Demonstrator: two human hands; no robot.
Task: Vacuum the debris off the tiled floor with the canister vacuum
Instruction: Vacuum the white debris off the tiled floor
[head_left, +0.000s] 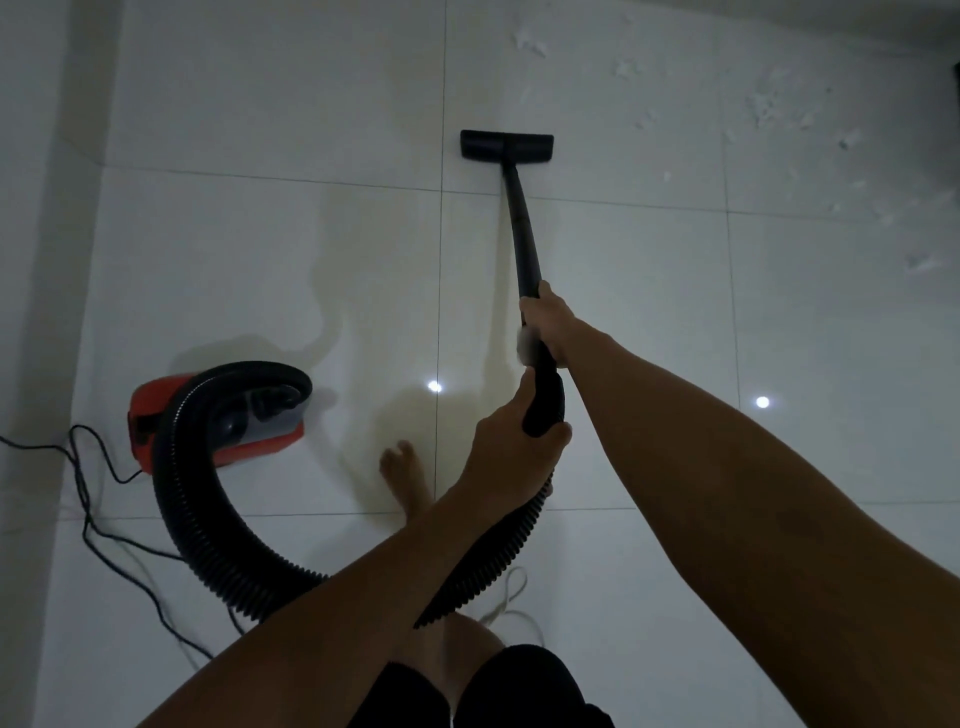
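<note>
Wand (524, 234): rigid, light, both hands wrapped around it, right (548, 319) above left (511, 447). Hose (202, 519) springy. Debris (779, 114) right of head (506, 144).

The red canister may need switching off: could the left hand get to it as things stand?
Probably not at once: the left hand grips the wand's handle, and the red canister sits low on the floor to its left.
</note>
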